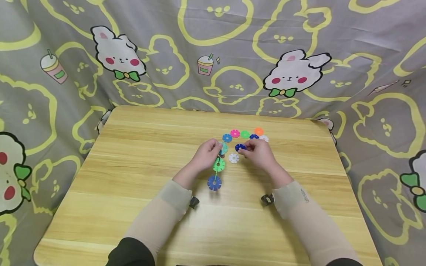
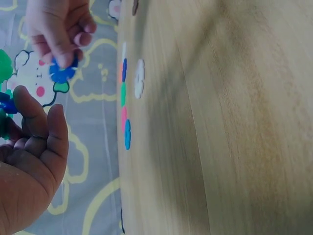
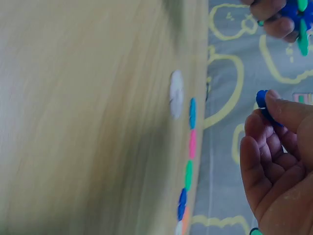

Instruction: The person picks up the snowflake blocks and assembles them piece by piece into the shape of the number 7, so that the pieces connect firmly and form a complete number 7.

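My left hand (image 1: 207, 154) grips a chain of slotted plastic discs by its upper end. A pale teal disc (image 1: 224, 147) shows at the fingertips, a green disc (image 1: 221, 162) below it, and a blue disc (image 1: 210, 183) hangs lowest, towards me. Between thumb and fingers, my right hand (image 1: 261, 152) pinches a single dark blue disc (image 1: 237, 147), also visible as a blue disc (image 2: 58, 76) in the left wrist view. Both hands are raised above the table, a short gap apart. Part of the chain is hidden behind the left fingers.
Beyond the hands, loose discs lie on the wooden table (image 1: 139, 147): blue (image 1: 224, 138), pink (image 1: 232, 133), green (image 1: 242, 134), orange (image 1: 259, 130), dark blue (image 1: 252, 136) and white (image 1: 266, 139). Another white disc (image 1: 231, 158) lies nearer me. A patterned curtain (image 1: 166, 96) hangs behind.
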Tool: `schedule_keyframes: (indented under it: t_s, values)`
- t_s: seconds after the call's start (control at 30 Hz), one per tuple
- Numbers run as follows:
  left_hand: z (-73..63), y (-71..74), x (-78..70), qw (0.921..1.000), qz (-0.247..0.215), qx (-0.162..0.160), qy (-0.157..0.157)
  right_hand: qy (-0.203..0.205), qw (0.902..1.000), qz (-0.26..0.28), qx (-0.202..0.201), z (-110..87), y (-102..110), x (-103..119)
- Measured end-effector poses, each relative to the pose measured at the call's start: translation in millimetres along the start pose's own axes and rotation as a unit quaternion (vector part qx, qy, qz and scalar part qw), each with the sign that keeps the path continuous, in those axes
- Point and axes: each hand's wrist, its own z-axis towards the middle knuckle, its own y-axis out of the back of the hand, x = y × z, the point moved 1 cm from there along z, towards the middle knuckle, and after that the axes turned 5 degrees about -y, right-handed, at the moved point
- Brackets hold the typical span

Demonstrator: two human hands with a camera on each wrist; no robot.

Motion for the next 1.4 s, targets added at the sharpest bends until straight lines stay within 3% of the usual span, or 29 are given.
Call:
schedule_keyframes:
  t_s: [0.63,1.03,1.4]
  values:
    - [-0.6,-0.7,0.1,0.9998,0.014,-0.012,0.004,0.092,0.9933,0.069,0.012,-18.5,-6.4,24.3]
    - [-0.2,-0.4,-1.8,0.9997,-0.002,-0.015,0.021,0.123,0.9906,0.060,0.001,-21.1,-10.4,29.1]
    - [-0.1,-3.1,-4.4,0.9980,-0.024,-0.045,0.037,0.178,0.9824,0.052,-0.023,-24.3,-12.6,32.5]
